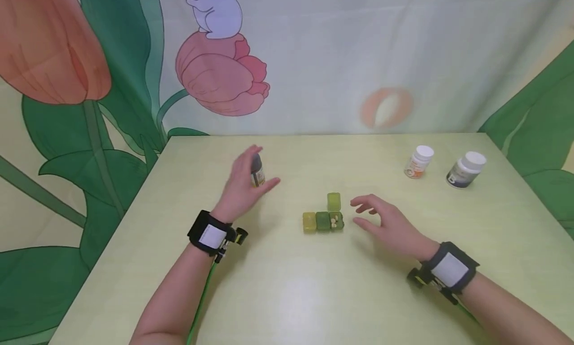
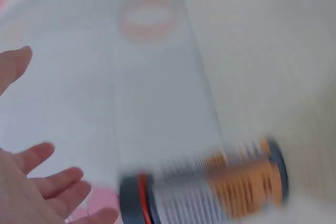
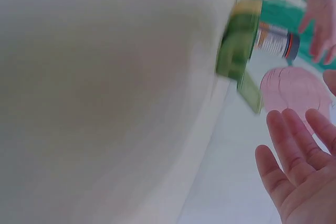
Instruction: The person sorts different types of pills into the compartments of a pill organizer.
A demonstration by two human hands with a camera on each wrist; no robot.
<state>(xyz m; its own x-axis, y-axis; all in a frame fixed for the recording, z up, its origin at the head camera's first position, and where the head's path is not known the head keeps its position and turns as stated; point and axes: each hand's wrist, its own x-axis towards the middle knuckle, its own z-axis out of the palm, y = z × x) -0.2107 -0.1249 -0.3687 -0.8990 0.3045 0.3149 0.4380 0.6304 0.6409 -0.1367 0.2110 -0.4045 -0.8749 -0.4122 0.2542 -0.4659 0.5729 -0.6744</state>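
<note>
A small bottle (image 1: pixel 257 171) with a dark cap and an orange-and-white label stands on the pale green table (image 1: pixel 287 295), left of centre. My left hand (image 1: pixel 245 180) is beside it with straight, spread fingers and no grip on it. The left wrist view shows the bottle (image 2: pixel 210 187) blurred and apart from my fingers (image 2: pixel 47 182). A small green and yellow pill box (image 1: pixel 324 221) lies mid-table. Its right lid (image 1: pixel 334 201) is open and pale pills show in that compartment. My right hand (image 1: pixel 365 213) hovers just right of the box, loosely open and holding nothing.
Two white-capped bottles stand at the back right: one with an orange label (image 1: pixel 419 161) and one with a dark label (image 1: pixel 466 169). A flower-print cloth (image 1: pixel 314 61) hangs behind the table. The table's near and left edges are in view.
</note>
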